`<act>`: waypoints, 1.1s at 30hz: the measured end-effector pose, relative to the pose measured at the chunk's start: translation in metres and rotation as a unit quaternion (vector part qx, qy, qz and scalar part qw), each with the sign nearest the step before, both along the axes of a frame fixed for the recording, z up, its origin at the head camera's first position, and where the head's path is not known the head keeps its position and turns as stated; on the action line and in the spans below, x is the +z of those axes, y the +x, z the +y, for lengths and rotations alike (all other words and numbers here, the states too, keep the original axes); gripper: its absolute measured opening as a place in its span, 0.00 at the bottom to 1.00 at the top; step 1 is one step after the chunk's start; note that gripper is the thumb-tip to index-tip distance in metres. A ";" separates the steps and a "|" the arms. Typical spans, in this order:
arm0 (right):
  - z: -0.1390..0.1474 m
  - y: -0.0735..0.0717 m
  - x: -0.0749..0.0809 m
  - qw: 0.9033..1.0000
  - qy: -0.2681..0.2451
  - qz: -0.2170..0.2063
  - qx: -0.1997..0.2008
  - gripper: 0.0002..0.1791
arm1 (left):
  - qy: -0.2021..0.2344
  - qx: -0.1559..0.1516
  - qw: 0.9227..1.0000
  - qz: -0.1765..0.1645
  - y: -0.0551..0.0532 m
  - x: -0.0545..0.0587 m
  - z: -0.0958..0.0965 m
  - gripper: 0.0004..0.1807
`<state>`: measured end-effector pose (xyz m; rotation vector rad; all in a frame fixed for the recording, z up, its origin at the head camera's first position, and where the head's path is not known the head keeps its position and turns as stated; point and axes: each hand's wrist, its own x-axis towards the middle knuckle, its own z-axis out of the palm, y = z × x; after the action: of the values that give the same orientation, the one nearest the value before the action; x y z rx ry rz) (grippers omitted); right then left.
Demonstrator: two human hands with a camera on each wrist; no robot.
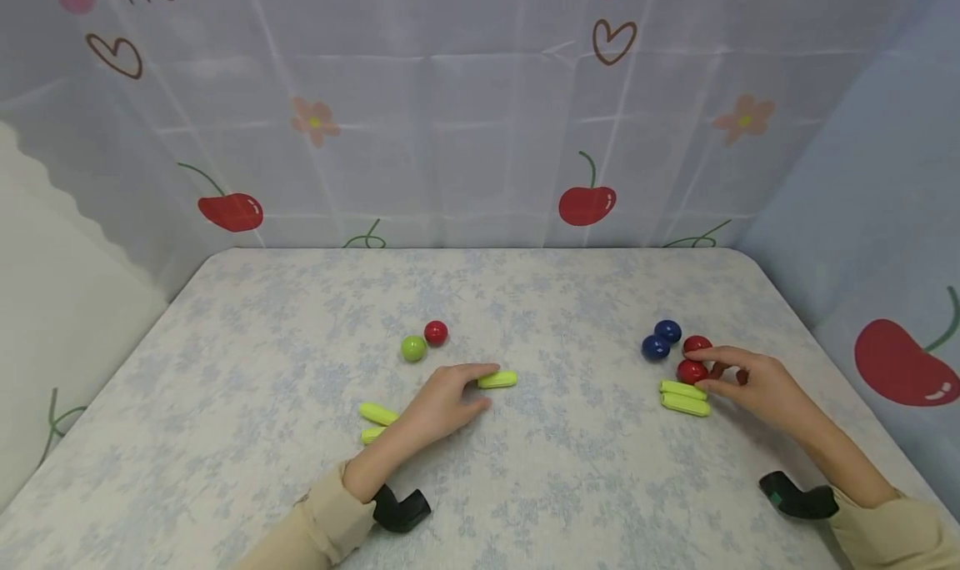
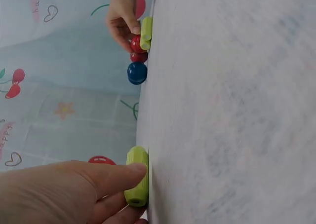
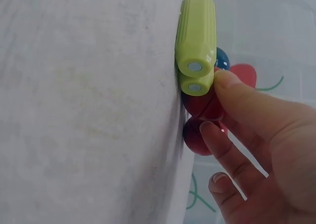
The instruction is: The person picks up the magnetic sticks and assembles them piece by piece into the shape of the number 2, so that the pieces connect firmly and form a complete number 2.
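Note:
My left hand (image 1: 446,399) is at a short yellow-green rod (image 1: 501,379) on the table. Its fingers reach over the rod's far side and left end; in the head view the thumb tip looks slightly apart on the near side. The left wrist view has the thumb in front of the rod (image 2: 138,177). On the right, my right hand (image 1: 761,387) pinches the nearer red ball (image 1: 691,372) between thumb and index finger. A second red ball (image 1: 697,344) sits just behind it. Two yellow-green rods (image 1: 684,398) lie side by side in front, silver discs in their ends.
Two blue balls (image 1: 662,339) stand left of the red pair. A green ball (image 1: 412,348) and a red ball (image 1: 436,333) lie beyond my left hand. Two more yellow-green rods (image 1: 377,414) are partly hidden by the left wrist. A printed curtain (image 1: 480,137) hangs behind the table (image 1: 570,470).

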<state>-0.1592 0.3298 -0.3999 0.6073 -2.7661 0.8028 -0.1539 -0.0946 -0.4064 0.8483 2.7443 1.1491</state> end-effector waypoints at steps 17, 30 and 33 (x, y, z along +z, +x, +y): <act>-0.001 0.000 0.001 0.999 -0.013 0.022 -0.037 0.20 | 0.038 0.046 0.998 0.031 -0.007 -0.009 0.002 0.17; -0.039 0.007 0.020 0.988 -0.132 0.075 -0.040 0.18 | 0.077 0.068 0.995 -0.004 -0.007 -0.008 -0.001 0.16; -0.054 0.005 0.018 0.984 -0.167 0.049 -0.033 0.18 | 0.088 0.065 0.994 -0.014 -0.007 -0.005 -0.002 0.16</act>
<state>-0.1543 0.2755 -0.3822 0.4734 -2.4697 1.1531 -0.1609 -0.0966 -0.4115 0.6694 2.7423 1.4327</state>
